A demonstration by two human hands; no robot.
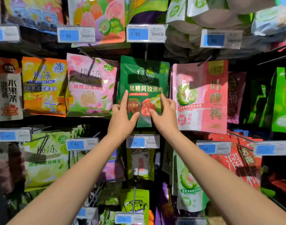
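Observation:
A dark green snack bag (143, 78) hangs from a peg hook in the middle row of the display. Both my hands are on its lower half. My left hand (122, 117) holds the bag's left edge: the index finger lies straight up its front, the thumb presses the front, and the other fingers curl at the edge. My right hand (165, 114) grips the right edge, thumb on the front and fingers curled round the side. The bag's lower corners are hidden behind my hands.
Pink bags (90, 85) (200, 96) hang close on either side of the green one. An orange bag (43, 86) hangs further left. Price tags (145, 33) (143, 141) stick out on hook ends above and below. More bags fill the rows underneath, between metal pegs (134, 198).

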